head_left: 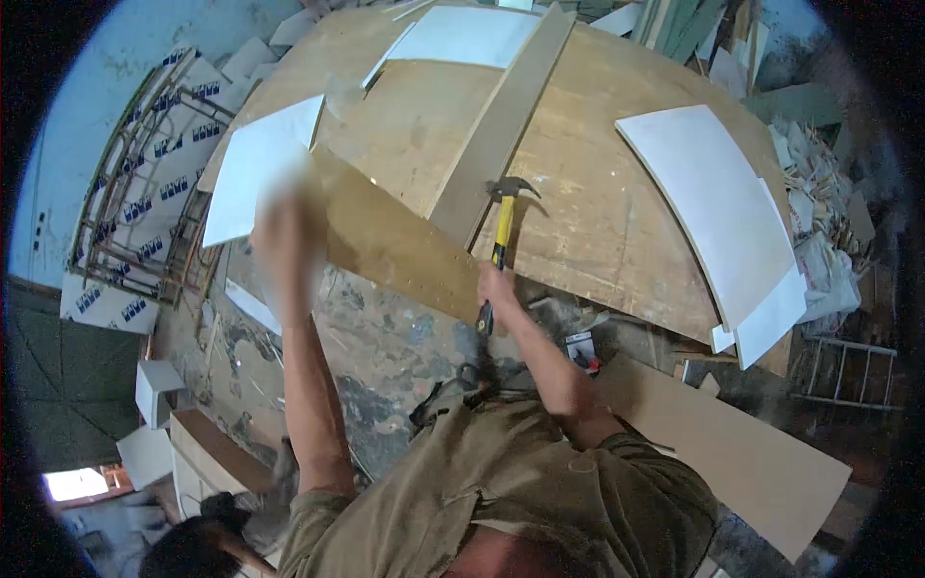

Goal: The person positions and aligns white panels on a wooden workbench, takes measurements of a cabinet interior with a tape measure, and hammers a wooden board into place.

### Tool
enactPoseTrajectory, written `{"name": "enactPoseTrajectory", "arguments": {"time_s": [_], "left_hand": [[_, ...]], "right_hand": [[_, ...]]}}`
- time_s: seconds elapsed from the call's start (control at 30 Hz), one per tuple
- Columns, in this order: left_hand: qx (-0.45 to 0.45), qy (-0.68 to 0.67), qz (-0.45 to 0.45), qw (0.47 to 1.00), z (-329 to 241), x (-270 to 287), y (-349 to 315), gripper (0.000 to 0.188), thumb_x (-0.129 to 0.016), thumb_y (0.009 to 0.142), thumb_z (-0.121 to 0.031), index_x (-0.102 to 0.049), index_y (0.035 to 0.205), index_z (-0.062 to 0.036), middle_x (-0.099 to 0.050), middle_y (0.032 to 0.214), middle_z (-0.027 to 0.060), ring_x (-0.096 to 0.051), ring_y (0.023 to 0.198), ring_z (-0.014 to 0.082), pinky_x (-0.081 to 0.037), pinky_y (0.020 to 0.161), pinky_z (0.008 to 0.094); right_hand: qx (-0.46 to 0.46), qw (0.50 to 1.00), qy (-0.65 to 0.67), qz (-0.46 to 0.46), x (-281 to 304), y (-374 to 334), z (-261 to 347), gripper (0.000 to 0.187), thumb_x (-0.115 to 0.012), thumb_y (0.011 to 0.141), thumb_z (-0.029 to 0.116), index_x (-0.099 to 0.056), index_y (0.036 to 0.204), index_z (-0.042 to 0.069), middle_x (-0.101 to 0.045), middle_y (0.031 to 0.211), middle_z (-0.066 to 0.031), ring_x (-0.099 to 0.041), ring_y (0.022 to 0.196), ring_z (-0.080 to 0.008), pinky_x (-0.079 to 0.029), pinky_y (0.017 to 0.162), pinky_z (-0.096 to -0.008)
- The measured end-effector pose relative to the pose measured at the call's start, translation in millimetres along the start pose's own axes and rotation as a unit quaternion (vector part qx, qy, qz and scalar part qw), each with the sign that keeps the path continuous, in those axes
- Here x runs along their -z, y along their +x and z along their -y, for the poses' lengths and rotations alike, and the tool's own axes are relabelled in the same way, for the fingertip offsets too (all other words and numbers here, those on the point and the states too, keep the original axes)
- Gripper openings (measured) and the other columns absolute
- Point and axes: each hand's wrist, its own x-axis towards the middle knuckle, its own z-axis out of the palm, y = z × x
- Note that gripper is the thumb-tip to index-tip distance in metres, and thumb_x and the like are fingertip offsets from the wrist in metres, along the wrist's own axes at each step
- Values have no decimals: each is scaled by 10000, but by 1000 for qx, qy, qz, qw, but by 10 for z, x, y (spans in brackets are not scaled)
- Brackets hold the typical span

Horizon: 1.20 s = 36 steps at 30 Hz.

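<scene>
My right hand (495,286) is wrapped round the grip of a claw hammer (504,229) with a yellow and black handle. Its head points away from me, over the worktable (588,183). Off to the left, my left hand (289,231) is smeared by a blur, so its fingers and anything in them cannot be made out. Beside that hand lies a thin brown board (385,236), slanting across the table's near edge. A white panel (260,173) is just beyond the same hand. Between my hands and the far side runs a long narrow board (501,120).
White panels (708,193) lie at the table's right, with another white panel (462,37) at the far side. A large brown board (723,443) is low on the right, near a metal ladder (853,374). Another person's dark-haired head (188,551) shows at lower left.
</scene>
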Motion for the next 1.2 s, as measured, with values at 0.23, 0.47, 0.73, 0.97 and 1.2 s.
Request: {"name": "enactPoseTrajectory", "arguments": {"time_s": [0.23,0.47,0.73,0.97,1.2], "left_hand": [[-32,13,-41,999,56,-49,11,236,-621,941,-139,-686,1108,14,-707,926,51,-606,757,54,-471,674,198],[8,36,-62,997,325,118,81,233,-615,942,-144,-689,1102,8,-703,990,79,-620,866,94,-481,778,243],[41,39,-74,996,397,114,175,266,-628,942,-176,-679,1099,33,-689,1037,102,-621,919,135,-489,818,278],[87,22,-84,992,534,292,183,309,-584,968,-151,-612,1175,75,-653,1083,113,-610,962,145,-494,836,263],[109,35,-84,990,582,254,263,319,-581,972,-160,-602,1183,79,-647,1071,115,-610,942,137,-488,814,254]], "right_hand": [[19,999,19,-29,-112,-64,-127,337,-609,898,344,-475,692,113,-412,479,5,-443,372,-145,-363,351,-332],[23,995,-80,-51,-135,-179,-158,365,-580,918,298,-460,628,111,-464,479,-14,-492,391,-136,-389,359,-312],[192,922,-311,-130,316,-68,-122,363,-628,857,324,-511,717,10,-478,616,-49,-464,587,-160,-381,530,-394],[124,953,-259,-97,518,200,-409,330,-659,818,275,-498,656,37,-490,577,-27,-463,512,-152,-373,485,-399],[73,944,-321,3,502,75,-131,390,-700,813,331,-506,686,18,-490,586,-41,-498,560,-160,-403,532,-386]]}}
